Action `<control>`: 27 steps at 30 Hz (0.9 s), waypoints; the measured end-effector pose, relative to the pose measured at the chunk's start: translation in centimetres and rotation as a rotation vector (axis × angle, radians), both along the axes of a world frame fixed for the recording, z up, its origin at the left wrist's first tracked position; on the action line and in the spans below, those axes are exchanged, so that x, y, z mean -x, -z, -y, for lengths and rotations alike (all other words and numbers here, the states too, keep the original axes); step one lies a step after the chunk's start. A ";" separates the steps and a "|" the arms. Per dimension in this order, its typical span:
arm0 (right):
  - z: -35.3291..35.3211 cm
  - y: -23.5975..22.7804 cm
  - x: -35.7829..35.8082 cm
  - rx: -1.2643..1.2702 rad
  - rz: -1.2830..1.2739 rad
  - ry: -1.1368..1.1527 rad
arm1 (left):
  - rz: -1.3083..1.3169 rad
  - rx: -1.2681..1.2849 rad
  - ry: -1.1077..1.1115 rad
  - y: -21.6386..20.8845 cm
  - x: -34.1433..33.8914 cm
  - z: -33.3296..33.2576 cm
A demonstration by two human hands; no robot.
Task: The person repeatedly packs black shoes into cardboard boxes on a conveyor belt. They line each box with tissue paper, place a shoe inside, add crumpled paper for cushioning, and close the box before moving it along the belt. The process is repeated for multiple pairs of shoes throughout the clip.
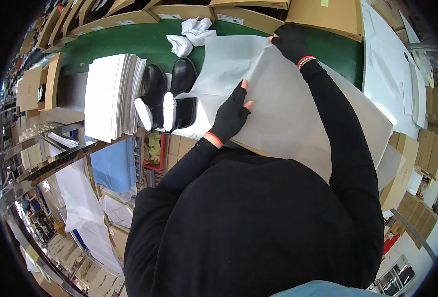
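Observation:
A large translucent sheet of wrapping paper (288, 104) spreads in front of me, its left part folded over in a raised flap. My left hand (231, 116), in a black fingerless glove, lies on the sheet with thumb and forefinger stretched apart. At the sheet's far edge, my right hand (290, 45), gloved the same way, has its fingertips closed on the paper; the rest of its fingers are hard to see. Left of the sheet lie two black boots, one (152, 84) beside the other (184, 76), with white material at their openings. The sheet's left edge touches the nearer boot.
A thick stack of white paper (105, 96) stands left of the boots. Crumpled white paper wads (196, 32) lie on the green tabletop (129, 42). Open cardboard boxes (323, 17) line the back. A metal rail (55, 161) runs at the left, and more cartons (429, 153) are stacked at right.

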State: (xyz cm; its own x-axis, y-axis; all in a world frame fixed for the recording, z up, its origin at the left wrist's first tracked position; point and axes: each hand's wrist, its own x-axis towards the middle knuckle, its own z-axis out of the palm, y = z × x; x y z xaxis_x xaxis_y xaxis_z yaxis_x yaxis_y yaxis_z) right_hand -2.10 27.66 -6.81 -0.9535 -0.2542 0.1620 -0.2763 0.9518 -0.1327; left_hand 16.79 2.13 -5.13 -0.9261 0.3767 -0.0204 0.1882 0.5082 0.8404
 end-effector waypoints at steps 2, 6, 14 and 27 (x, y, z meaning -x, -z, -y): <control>-1.1 0.5 0.4 0.159 0.082 -0.010 | -0.094 -0.040 -0.032 1.0 0.2 0.0; -2.5 -1.0 -3.4 0.102 -0.248 0.037 | -0.026 -0.112 -0.100 -0.2 0.1 0.7; -3.4 1.3 -18.2 -0.153 0.215 0.083 | -0.007 0.012 0.095 0.6 -0.6 3.8; -0.2 1.7 -18.5 -0.225 0.568 0.000 | 0.167 0.147 0.256 0.5 -0.5 4.0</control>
State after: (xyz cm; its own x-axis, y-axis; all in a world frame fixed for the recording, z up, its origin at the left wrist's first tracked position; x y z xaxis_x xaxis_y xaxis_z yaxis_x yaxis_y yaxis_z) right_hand 16.42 27.91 -8.51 -0.8752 -0.2233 -0.4292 -0.2214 0.9736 -0.0550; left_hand 17.25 -1.90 -5.61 -0.7812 0.5781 -0.2357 0.1907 0.5805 0.7916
